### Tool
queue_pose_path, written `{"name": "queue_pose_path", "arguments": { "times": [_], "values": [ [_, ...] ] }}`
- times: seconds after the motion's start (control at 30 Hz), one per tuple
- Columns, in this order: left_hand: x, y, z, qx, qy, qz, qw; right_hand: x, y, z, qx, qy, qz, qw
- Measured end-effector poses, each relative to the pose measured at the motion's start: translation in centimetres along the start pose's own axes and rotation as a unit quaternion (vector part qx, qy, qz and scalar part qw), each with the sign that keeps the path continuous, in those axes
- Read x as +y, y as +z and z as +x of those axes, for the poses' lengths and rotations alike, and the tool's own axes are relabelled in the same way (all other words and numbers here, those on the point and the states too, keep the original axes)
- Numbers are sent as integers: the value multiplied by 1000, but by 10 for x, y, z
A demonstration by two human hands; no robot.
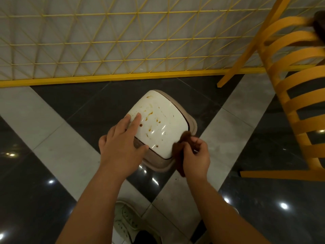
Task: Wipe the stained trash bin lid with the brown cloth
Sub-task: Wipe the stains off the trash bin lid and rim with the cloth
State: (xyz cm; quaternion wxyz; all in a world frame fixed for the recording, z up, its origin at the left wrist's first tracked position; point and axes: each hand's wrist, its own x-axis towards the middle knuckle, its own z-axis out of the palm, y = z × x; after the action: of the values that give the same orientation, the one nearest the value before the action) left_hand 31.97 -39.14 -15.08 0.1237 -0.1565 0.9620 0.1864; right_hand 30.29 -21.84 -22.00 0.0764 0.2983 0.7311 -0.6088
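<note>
A white trash bin lid [163, 120] with brown stain spots sits in a beige rim [192, 123] on the floor below me. My left hand [121, 145] lies flat on the lid's near left corner, fingers spread, thumb on its front edge. My right hand [195, 155] is closed around a bunched brown cloth [181, 147] at the lid's near right corner. The cloth touches the lid's edge and hangs down past the rim.
A yellow slatted chair [288, 95] stands tilted at the right, with something dark on its top. A yellow wire-mesh fence [112, 41] with a yellow base bar runs along the back. My white shoe [130, 224] shows on the dark and light tiled floor.
</note>
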Motion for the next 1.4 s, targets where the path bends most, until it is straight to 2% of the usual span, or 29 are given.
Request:
{"name": "queue_pose_path", "arguments": {
  "times": [0.17,0.23,0.4,0.47,0.57,0.77,0.9,1.03,1.1,1.2,1.33,1.4],
  "values": [
    [9,6,-2,29,-9,42,999,-13,3,20,26,9,11,1000],
    [10,9,-1,42,-13,44,998,-6,-2,4,9,7,3,1000],
    [9,10,-3,47,-18,24,998,23,-8,-40,-57,71,-16,996],
    [10,11,-4,48,-18,21,998,21,-11,-30,-76,48,-36,995],
    [16,14,-2,49,-18,21,998,8,-15,-5,-61,15,-38,997],
    [26,15,-1,60,-34,34,997,2,-12,-2,-52,54,-7,997],
    [31,15,-8,68,-51,38,996,-13,-13,29,-58,43,-56,996],
    [30,10,-11,89,-36,40,995,-30,-12,54,-67,28,-96,993],
    [26,12,-7,76,-26,8,997,-32,-13,57,-65,26,-101,992],
    [25,17,0,43,-28,-98,994,-27,-12,52,-44,35,-66,996],
    [26,21,0,56,-35,-128,990,-13,-2,22,18,81,43,996],
    [25,21,1,60,-38,-139,988,-2,11,-3,23,114,73,991]
  ]
}}
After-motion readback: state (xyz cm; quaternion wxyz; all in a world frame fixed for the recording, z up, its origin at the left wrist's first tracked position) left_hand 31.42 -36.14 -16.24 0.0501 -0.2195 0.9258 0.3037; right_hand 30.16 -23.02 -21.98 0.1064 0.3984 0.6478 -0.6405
